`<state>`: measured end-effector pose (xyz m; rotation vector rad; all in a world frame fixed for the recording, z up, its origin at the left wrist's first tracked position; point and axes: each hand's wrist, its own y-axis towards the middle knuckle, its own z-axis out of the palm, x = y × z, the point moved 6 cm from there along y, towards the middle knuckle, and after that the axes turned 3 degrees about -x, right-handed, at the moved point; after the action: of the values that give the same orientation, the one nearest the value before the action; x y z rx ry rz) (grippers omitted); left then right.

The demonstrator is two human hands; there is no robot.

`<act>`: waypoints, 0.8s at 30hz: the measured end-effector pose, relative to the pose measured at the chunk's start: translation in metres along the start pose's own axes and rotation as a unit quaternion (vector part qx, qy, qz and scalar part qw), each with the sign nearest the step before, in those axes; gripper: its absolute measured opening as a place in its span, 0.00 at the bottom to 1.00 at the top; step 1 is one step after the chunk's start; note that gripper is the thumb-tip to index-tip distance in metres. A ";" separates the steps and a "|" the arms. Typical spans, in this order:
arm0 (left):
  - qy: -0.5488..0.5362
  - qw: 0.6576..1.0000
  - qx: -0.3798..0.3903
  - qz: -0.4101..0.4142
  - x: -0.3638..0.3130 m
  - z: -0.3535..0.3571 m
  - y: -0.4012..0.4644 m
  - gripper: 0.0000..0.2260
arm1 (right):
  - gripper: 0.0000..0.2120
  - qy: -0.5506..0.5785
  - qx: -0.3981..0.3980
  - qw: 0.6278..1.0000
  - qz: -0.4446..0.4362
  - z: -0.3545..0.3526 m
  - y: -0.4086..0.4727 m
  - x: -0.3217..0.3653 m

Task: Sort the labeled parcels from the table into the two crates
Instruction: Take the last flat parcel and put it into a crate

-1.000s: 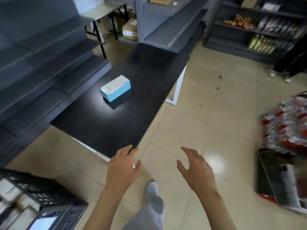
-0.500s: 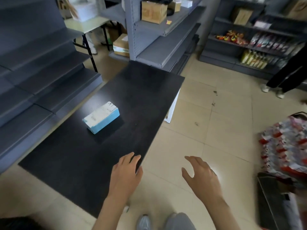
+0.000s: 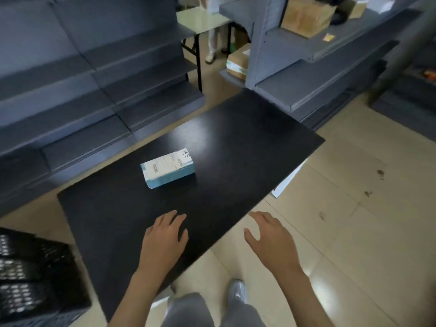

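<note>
Since both my hands are empty, fingers loose, my left hand (image 3: 162, 241) hovers low over the tabletop (image 3: 247, 142) and my right hand (image 3: 271, 239) hangs just off its edge. The parcel (image 3: 168, 168) lies alone at mid-frame, label up. It looks like a light, stiff carton; I'd take it across its long sides. The dark top looks smooth. Grey shelves (image 3: 94, 95) fill the upper left, a black crate (image 3: 35, 279) sits lower left.
</note>
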<state>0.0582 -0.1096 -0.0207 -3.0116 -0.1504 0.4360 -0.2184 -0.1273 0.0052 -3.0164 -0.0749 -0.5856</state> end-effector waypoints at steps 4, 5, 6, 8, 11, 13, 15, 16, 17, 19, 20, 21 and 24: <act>0.014 0.998 -0.020 -0.057 0.010 -0.008 0.009 0.21 | 0.24 -0.002 0.030 0.996 -0.087 0.001 0.056 0.013; 0.015 0.997 -0.025 -0.071 0.014 -0.010 0.011 0.21 | 0.24 -0.005 0.039 0.994 -0.107 0.004 0.069 0.018; 0.017 0.996 -0.029 -0.085 0.018 -0.012 0.014 0.21 | 0.24 -0.007 0.048 0.991 -0.123 0.008 0.083 0.024; 0.019 0.993 -0.030 -0.115 0.026 -0.012 0.019 0.21 | 0.24 -0.014 0.065 0.987 -0.147 0.014 0.109 0.036; 0.007 0.988 -0.034 -0.153 0.041 -0.010 0.030 0.21 | 0.25 -0.021 0.086 0.980 -0.178 0.025 0.141 0.054; -0.003 0.984 -0.035 -0.173 0.050 -0.008 0.040 0.20 | 0.25 -0.025 0.105 0.976 -0.187 0.033 0.160 0.066; -0.011 0.980 -0.034 -0.194 0.059 -0.005 0.050 0.21 | 0.25 -0.031 0.127 0.971 -0.199 0.042 0.176 0.077; -0.013 0.979 -0.033 -0.202 0.063 -0.002 0.056 0.21 | 0.25 -0.035 0.137 0.969 -0.205 0.046 0.184 0.082; -0.018 0.977 -0.030 -0.210 0.068 0.001 0.062 0.21 | 0.26 -0.040 0.147 0.966 -0.209 0.051 0.191 0.086; -0.027 0.975 -0.020 -0.220 0.077 0.006 0.077 0.22 | 0.26 -0.047 0.160 0.962 -0.218 0.060 0.206 0.095; -0.029 0.974 -0.018 -0.224 0.082 0.010 0.084 0.22 | 0.26 -0.051 0.167 0.960 -0.220 0.065 0.213 0.099; -0.033 0.973 -0.015 -0.230 0.087 0.013 0.092 0.22 | 0.26 -0.054 0.174 0.959 -0.219 0.071 0.220 0.102; -0.043 0.965 0.015 -0.259 0.103 0.022 0.110 0.23 | 0.26 -0.046 0.197 0.956 -0.214 0.084 0.240 0.109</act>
<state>0.1595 -0.2057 -0.0818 -2.7654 -0.9003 0.5001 -0.0716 -0.3567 -0.0458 -2.6344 -0.7668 -0.3941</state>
